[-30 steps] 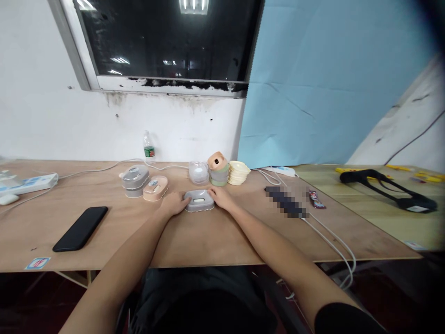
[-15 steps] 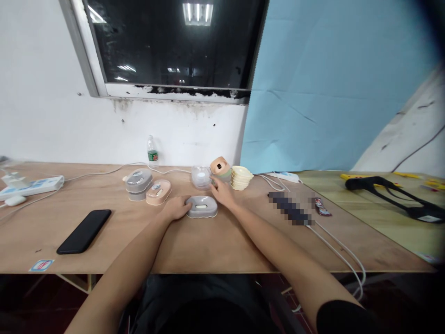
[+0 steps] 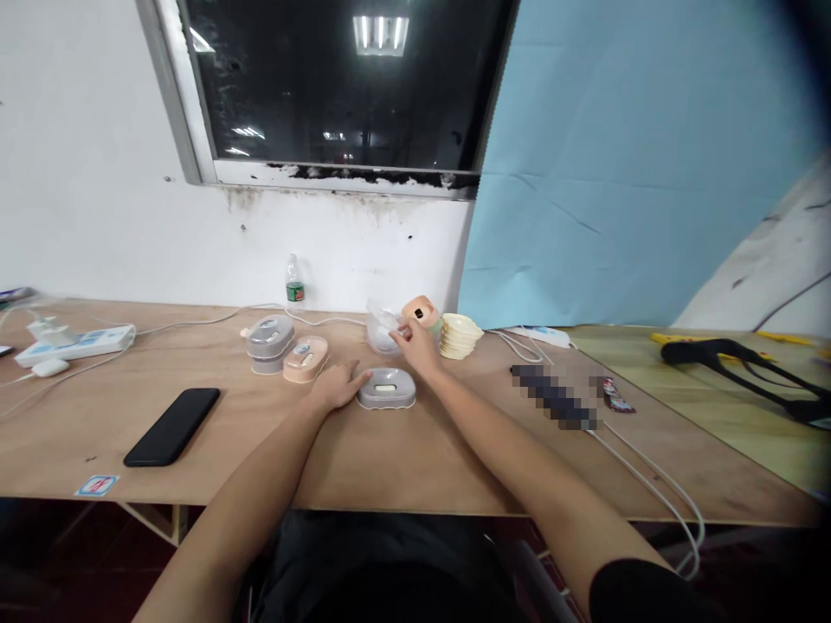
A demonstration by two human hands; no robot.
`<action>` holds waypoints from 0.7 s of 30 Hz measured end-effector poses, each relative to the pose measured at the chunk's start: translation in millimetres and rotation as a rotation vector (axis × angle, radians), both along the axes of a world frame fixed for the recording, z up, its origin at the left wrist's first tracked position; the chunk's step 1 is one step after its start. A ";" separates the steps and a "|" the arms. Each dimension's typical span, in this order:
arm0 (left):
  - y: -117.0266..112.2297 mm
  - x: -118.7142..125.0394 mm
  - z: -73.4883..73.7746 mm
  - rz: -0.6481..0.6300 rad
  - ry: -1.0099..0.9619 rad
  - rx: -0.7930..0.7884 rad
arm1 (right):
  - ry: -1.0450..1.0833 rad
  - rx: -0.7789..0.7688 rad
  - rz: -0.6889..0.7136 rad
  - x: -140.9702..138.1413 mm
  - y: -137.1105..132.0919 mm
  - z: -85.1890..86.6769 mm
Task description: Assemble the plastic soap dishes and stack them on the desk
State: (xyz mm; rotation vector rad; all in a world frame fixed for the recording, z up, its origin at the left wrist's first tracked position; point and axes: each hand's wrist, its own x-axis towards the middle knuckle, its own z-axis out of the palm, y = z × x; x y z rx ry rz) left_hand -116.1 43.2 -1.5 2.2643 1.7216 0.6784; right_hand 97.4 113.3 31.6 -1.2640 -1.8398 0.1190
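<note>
My left hand (image 3: 336,386) lies on the table with its fingers apart, and a fingertip reaches the left edge of a grey oval box (image 3: 386,388) with a pale bar in its middle. Farther back, my right hand (image 3: 417,346) pinches the rim of a clear plastic lid (image 3: 378,313), which stands tilted up among other clear pieces. Just behind that hand is a peach-coloured piece with a square hole (image 3: 421,310). Beside it stands a stack of cream-coloured trays (image 3: 460,336). Left of my left hand are a peach box (image 3: 305,359) and stacked grey boxes (image 3: 270,344).
A black phone (image 3: 172,427) lies at the front left. A power strip (image 3: 76,345) with plugs is at the far left. By the wall stands a plastic bottle (image 3: 294,285). On the right are a blurred dark object (image 3: 551,396), a wrapped snack (image 3: 618,395), white cables and a black strap frame (image 3: 727,363).
My right hand has closed on the clear lid and tipped its back edge upward. My left hand has drawn slightly back from the grey box, fingers wider apart. The view has shifted a little.
</note>
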 end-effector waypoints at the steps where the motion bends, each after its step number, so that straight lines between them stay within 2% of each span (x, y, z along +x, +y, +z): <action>1: -0.2 -1.0 1.9 0.038 -0.043 0.040 | 0.057 0.037 0.032 4.3 -9.0 -1.9; 4: -2.5 -4.3 9.4 0.105 -0.210 0.221 | 0.188 0.068 0.158 18.8 -34.6 -12.4; 7: -6.8 -3.8 14.7 0.069 -0.289 0.311 | 0.303 -0.101 0.262 26.8 -49.5 -26.8; 10: -10.6 2.1 15.5 -0.029 -0.284 0.314 | 0.343 -0.307 0.345 25.5 -52.0 -36.6; 12: -11.3 6.0 14.4 -0.048 -0.270 0.320 | 0.362 -0.374 0.380 23.3 -49.5 -38.4; 16: -7.4 4.5 11.1 0.061 -0.308 0.332 | 0.551 -0.437 0.427 23.5 -43.3 -36.0; 19: -3.4 -1.4 8.3 0.114 -0.302 0.246 | 0.698 -0.527 0.491 25.9 -42.0 -33.6; 21: -2.3 -3.3 6.7 0.097 -0.258 0.164 | 0.717 -0.626 0.507 26.8 -42.3 -32.9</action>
